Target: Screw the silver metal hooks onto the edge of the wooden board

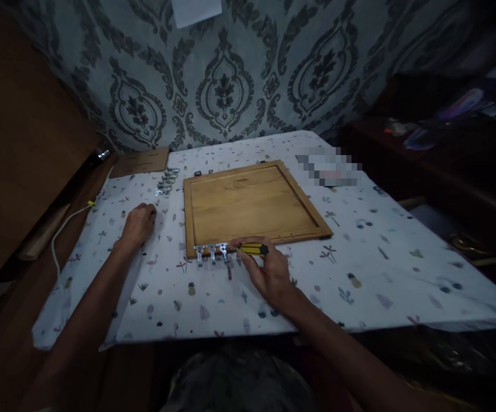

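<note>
A framed wooden panel point(248, 200) lies on the patterned white cloth in front of me. Along its near left edge sits a row of shiny metal hooks point(212, 252), their ends hanging past the frame. My right hand point(269, 272) is closed around a screwdriver point(253, 249) with a yellow and black handle, held at the right end of the hooks. Left of the panel, my left hand point(139, 224) rests low over the cloth with curled fingers; whatever is in them, if anything, is hidden. Beyond it lies a cluster of small metal pieces point(168, 181).
A flat piece of brown cardboard point(140, 162) lies at the back left of the cloth-covered table point(385, 274). A white cable point(54, 246) with a yellow tip runs along the left edge. Dark furniture point(457, 154) stands to the right, and a patterned wall point(222, 86) rises behind.
</note>
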Available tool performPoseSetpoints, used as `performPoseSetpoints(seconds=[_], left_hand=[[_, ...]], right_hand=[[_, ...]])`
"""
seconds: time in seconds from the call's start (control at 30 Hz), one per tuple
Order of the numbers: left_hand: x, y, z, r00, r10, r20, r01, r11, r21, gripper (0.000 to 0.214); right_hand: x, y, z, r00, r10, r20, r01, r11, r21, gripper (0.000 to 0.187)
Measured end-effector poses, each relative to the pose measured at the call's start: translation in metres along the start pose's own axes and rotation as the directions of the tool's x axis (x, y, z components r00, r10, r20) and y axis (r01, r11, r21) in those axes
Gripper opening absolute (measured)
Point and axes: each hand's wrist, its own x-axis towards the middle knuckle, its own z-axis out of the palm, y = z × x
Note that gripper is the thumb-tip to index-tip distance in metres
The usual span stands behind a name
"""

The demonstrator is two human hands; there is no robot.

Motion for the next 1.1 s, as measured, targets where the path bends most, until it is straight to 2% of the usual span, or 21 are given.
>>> performPoseSetpoints(seconds=[0.33, 0.73, 0.97, 1.03, 1.1], left_hand=[[0.003, -0.012, -0.001, 0.996, 0.086, 0.013, -0.085, 0.996, -0.02, 0.027], [0.012, -0.015, -0.005, 0.996, 0.068, 0.056, -0.068, 0.998, 0.009, 0.021], [0.003, -0.004, -0.01, 0.998, 0.042, 0.038, -0.043, 0.998, 0.034, 0.025], [-0.004, 0.005, -0.014, 1.0, 0.028, -0.009, -0.028, 0.999, -0.039, 0.025], [-0.013, 0.021, -0.02, 0.999, 0.01, -0.046, -0.019, 0.978, -0.209, 0.022]], right_hand=[[0.0, 0.0, -0.001, 1.0, 0.016, 0.009, -0.016, 1.0, 0.009, 0.013], [0.0, -0.001, -0.001, 1.0, 0.005, 0.007, -0.005, 1.0, 0.009, 0.014], [-0.001, 0.0, -0.001, 1.0, -0.015, -0.004, 0.014, 1.0, -0.016, 0.017], [-0.001, 0.0, 0.0, 1.0, -0.012, -0.005, 0.012, 1.0, -0.021, 0.017], [-0.001, 0.0, 0.0, 1.0, -0.007, -0.004, 0.007, 1.0, -0.021, 0.017]])
